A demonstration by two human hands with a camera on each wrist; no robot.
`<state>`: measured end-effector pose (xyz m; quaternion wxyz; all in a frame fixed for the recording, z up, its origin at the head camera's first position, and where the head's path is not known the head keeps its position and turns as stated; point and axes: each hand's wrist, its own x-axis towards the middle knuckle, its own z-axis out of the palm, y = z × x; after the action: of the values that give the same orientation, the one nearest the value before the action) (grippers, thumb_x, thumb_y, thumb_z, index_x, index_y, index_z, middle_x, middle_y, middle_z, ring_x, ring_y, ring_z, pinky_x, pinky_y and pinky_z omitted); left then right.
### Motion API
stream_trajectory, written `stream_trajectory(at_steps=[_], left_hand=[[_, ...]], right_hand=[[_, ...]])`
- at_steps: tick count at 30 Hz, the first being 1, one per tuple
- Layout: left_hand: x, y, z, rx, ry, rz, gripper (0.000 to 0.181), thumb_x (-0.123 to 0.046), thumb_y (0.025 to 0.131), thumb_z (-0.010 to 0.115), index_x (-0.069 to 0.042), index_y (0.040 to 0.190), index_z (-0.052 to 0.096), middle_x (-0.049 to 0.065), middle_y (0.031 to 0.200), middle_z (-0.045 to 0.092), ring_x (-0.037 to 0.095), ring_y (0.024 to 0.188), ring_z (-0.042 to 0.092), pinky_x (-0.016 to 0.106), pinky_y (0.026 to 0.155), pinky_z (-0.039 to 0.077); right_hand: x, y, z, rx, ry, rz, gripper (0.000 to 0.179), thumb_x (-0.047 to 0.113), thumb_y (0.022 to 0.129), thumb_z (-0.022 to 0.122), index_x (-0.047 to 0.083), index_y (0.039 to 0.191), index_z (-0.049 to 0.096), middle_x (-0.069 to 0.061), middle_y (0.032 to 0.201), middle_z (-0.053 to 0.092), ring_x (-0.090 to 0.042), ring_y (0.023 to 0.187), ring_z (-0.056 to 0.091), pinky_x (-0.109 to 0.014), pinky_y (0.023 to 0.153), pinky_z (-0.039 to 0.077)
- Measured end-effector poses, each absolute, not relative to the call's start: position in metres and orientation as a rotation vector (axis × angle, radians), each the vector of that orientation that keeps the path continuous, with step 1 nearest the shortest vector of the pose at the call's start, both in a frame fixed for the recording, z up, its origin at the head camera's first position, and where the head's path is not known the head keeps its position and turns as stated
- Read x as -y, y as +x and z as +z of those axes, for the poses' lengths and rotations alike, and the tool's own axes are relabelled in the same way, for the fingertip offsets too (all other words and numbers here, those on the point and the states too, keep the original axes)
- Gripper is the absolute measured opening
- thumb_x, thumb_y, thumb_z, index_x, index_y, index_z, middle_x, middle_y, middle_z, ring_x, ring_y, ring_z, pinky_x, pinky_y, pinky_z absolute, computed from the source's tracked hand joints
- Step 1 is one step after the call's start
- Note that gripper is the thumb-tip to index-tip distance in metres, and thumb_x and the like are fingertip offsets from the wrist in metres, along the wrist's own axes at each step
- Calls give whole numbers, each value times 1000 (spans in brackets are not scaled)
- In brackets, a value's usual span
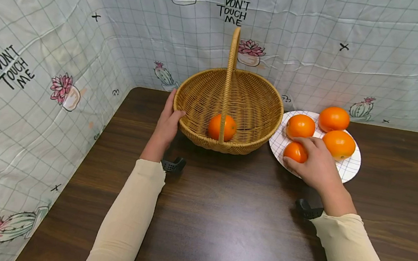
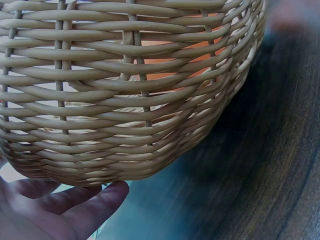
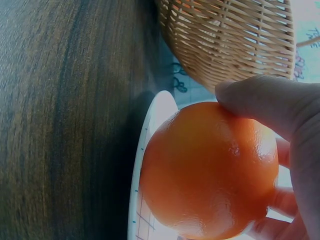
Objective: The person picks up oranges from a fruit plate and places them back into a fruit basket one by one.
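Observation:
A wicker basket (image 1: 202, 97) with a tall arched handle stands at the table's back, one orange (image 1: 230, 128) lying inside it. My left hand (image 1: 168, 125) holds the basket's left rim, thumb over the edge; in the left wrist view its fingers (image 2: 100, 205) lie against the woven wall. To the right, my right hand (image 1: 316, 163) grips another orange (image 3: 210, 170) at the near side of a white checked plate (image 1: 352, 169). Thumb and fingers curl round this fruit, close over the plate. Three more oranges sit on the plate behind that hand.
The dark wooden table (image 1: 227, 224) stretches in front of the basket and plate. A white curtain (image 1: 316, 24) with a grid and cactus print hangs behind and along the left side. The basket's handle (image 1: 230, 70) arches up over its middle.

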<state>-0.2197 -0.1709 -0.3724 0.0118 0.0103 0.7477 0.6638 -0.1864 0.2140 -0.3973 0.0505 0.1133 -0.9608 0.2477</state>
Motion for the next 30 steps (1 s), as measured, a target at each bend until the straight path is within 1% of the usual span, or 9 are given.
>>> stream_trajectory(at_steps=[9,16,23,26,28,30], left_hand=[[171,-221,-375,-2348,39,2067,72,-13,96,39,-28,158,4,8,163,12,30,145,30,45,114,31],[171,-221,-374,-2348,34,2071,72,-13,96,39,-28,158,5,8,163,14,30,145,30,45,114,31],[170,-221,-372,-2343,11,2067,71,-12,97,38,-28,158,6,7,163,13,30,145,29,45,114,32],[170,-222,-372,-2341,10,2069,70,-12,97,38,-28,157,6,6,164,12,29,146,28,45,114,31],[170,-222,-373,-2343,13,2070,70,-12,97,38,-28,157,6,6,164,12,28,146,27,44,115,30],[170,-222,-373,-2342,16,2072,70,-12,97,38,-28,157,6,5,164,11,28,146,26,44,115,30]], right_hand=[[-213,-187,-395,2905,335,765,60,31,81,74,5,131,55,-25,129,47,-44,115,46,-60,97,38],[-211,-185,-388,2887,318,771,60,33,81,74,7,131,55,-25,130,46,-44,117,46,-62,94,39],[-208,-185,-382,2865,310,774,60,35,81,74,8,131,56,-22,131,45,-42,117,46,-61,93,40],[-207,-185,-379,2847,312,779,59,35,80,75,9,130,57,-22,131,46,-42,117,46,-61,93,40],[-206,-184,-377,2832,313,782,58,34,80,75,9,129,57,-21,131,47,-42,122,45,-61,94,40],[-205,-184,-375,2818,316,785,58,33,80,76,9,129,57,-20,131,47,-43,121,46,-61,94,40]])
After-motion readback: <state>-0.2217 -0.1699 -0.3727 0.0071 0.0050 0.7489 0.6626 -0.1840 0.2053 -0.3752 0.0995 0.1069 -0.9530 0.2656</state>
